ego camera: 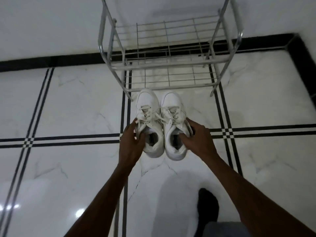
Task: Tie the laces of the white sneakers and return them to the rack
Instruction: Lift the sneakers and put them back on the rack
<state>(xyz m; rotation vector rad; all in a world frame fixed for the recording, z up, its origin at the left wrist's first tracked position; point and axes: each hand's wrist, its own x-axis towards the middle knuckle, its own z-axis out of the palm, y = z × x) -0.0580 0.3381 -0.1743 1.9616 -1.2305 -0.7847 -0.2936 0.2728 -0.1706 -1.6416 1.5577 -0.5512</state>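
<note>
Floor [77,103] is glossy white tile with black inlay lines — slick, so the shoes will likely slide if pushed instead of lifted. Wire rack [168,62] stands just beyond the shoes, two open-grid shelves, both bare; its front lower rail sits near the toes.

White sneakers [159,124] sit side by side on the floor, touching, toes toward the rack, heels toward the person. Judging by the build: light, padded collars soft, soles stiff. They should lift easily one per hand; narrow parts could tip or catch between the shelf wires.

Left hand [131,142] has its grip wrapped on the outer collar of the left shoe, thumb at the opening. Right hand [196,135] has its grip closed on the right shoe's collar, fingers [183,137] hooked inside.

Laces [153,115] look loose and splayed across both tongues — no clear bow visible. They're thin, limp and flat; best taken by pinching the free ends, which I can't clearly make out here.
</note>
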